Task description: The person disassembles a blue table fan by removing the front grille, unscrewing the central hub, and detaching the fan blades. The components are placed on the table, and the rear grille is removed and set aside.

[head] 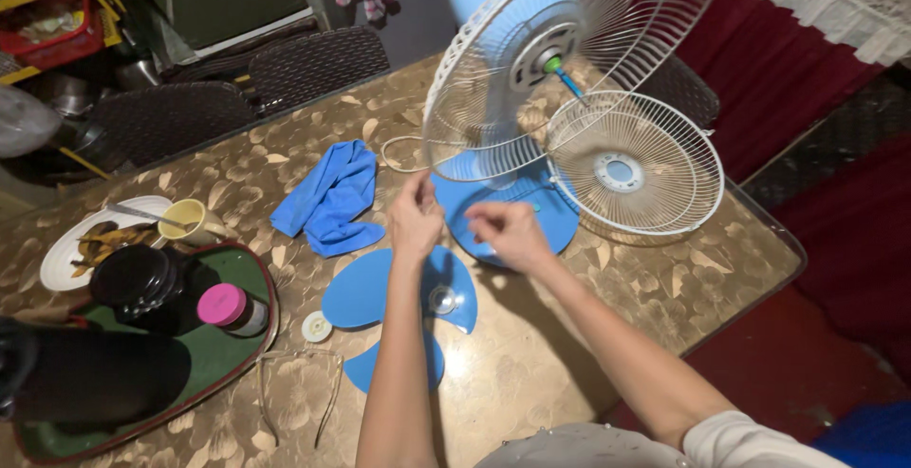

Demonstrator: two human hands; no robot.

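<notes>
A pair of glasses (296, 387) lies nearest on the glossy leaf-patterned table (569, 335), beside smooth blue plastic fan blades (399, 297) lying flat. Above them the left hand (416, 221) has its fingertips pinched together, on what I cannot tell; the right hand (508, 233) is loosely curled. Both hover at the round blue base of the fan (512, 79), its white wire guard (634, 162) leaning alongside. A crumpled blue cloth (330, 197) lies left.

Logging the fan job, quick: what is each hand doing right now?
Left hand: fingers pinched at the rear grille rim; a held part cannot be told.
Right hand: loosely curled, nothing visibly held.
</notes>
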